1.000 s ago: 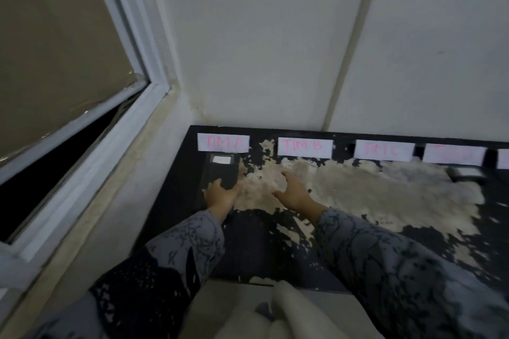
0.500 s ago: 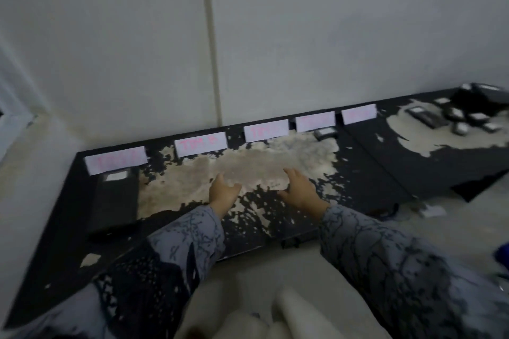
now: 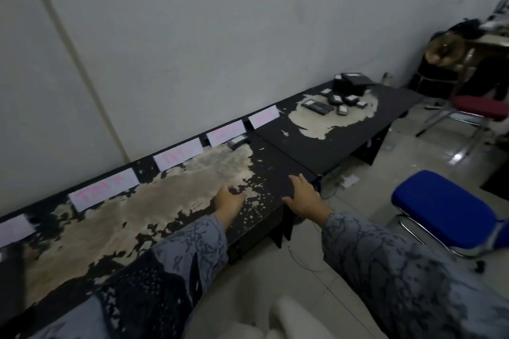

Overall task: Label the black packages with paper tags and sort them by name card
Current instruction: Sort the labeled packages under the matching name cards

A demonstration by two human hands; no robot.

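Several black packages [image 3: 337, 102]: a loose cluster in the upper right of the frame, on the far counter [image 3: 344, 135], some showing pale paper tags on top; well apart from both hands.
One sorted package [image 3: 237, 141]: lies just in front of the fourth name card [image 3: 226, 132], near the wall.
Handling, judged: small flat slabs, probably light and stiff; the dark wrapping looks smooth, so possibly slippery. Best taken across the short sides between thumb and fingers, keeping off the paper tag so it does not peel or crease.
Name cards [image 3: 104, 191]: white slips with pink lettering, propped in a row along the wall edge from lower left to centre right; the lettering is too blurred to read fully.
Left hand [image 3: 229, 199]: fingers loosely bent, resting on the near counter [image 3: 115, 228], holding nothing.
Right hand [image 3: 302, 195]: grip apart, fingers straight, lying over the counter's front corner, empty.
Surroundings: blue chair [image 3: 443, 206] at right; red chair [image 3: 480, 107] beyond it.
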